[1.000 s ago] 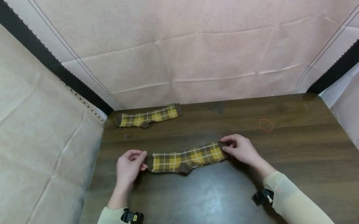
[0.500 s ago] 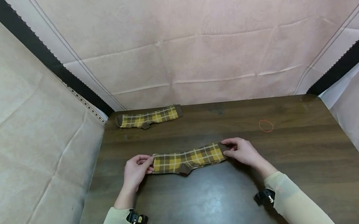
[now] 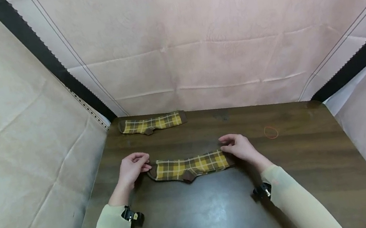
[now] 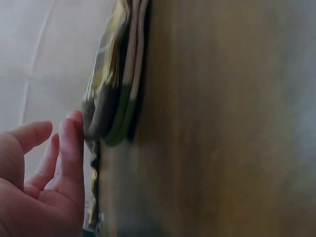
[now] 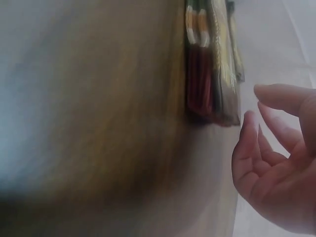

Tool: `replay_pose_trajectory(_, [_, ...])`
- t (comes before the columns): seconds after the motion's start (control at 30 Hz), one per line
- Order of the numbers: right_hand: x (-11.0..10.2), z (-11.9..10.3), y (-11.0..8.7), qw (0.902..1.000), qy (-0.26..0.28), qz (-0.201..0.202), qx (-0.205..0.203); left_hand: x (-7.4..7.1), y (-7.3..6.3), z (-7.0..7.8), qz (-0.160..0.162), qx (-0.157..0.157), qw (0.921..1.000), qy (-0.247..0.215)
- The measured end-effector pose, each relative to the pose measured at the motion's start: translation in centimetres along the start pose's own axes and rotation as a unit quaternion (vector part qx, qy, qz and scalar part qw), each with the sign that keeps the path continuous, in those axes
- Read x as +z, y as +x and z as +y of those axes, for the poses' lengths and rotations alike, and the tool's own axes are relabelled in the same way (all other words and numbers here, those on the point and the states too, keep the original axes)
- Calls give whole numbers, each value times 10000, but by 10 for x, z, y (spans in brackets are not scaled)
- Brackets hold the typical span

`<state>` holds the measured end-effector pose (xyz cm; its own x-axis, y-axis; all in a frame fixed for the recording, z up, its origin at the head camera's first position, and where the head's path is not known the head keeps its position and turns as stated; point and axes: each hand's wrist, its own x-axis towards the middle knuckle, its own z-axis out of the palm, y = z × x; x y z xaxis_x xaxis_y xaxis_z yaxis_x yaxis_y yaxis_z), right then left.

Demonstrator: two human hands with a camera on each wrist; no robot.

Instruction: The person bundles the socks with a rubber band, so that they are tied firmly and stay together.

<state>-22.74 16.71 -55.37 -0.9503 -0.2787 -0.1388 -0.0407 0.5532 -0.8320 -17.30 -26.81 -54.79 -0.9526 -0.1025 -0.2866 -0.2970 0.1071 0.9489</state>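
Observation:
A yellow and brown plaid sock [image 3: 191, 166] lies flat in front of me, on top of a small stack of socks. From the left wrist, green and pinkish layers [image 4: 126, 98] show under it; from the right wrist, dark red layers [image 5: 200, 79] do. My left hand [image 3: 131, 169] is at the brown toe end, its fingertips [image 4: 74, 118] right at the edge and the thumb held apart. My right hand [image 3: 241, 148] hovers by the cuff end, thumb and fingers [image 5: 247, 128] spread with nothing between them.
A second plaid sock [image 3: 152, 123] lies at the back left of the brown wooden table [image 3: 305, 174]. To the back right is a thin orange ring [image 3: 271, 132]. Pale cloth walls [image 3: 225, 64] rise behind and beside the table.
My left hand went in over the toe end, then drew back left off it. The right hand lifted off the cuff and shifted slightly left. The plaid sock stays in place.

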Motion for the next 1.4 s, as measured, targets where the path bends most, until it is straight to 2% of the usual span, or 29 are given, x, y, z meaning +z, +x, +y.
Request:
replay_pose_trajectory(0.13, [7, -6, 18, 9989, 404, -195, 103, -2, 21, 0, -43, 47, 10000, -40])
replay_pose_trajectory(0.3, [15, -15, 38, 9961, 807, -243, 261, -1, 48, -2, 37, 90, 10000, 20])
replay_pose_trajectory(0.47, [24, -21, 58, 9958, 825, -302, 256, -7, 66, -4, 471, 12, 9989, 20])
replay_pose_trajectory(0.63, [38, -26, 78, 9951, 872, -245, 398, -21, 82, -2, 1111, -161, 9931, -351])
replay_pose_trajectory(0.8, [50, -30, 90, 9923, 1121, 116, 521, -37, 91, 2, 1604, -363, 9835, -756])
replay_pose_trajectory(1.0, [61, -38, 97, 9929, 946, 459, 551, -56, 98, 2, 1999, -701, 9743, -767])
replay_pose_trajectory(1.17, [71, -48, 106, 9944, 761, 594, 428, -59, 102, 0, 1863, -727, 9776, -655])
replay_pose_trajectory(1.4, [86, -58, 125, 9945, 640, 815, 120, -49, 101, 1, 1657, -625, 9836, -334])
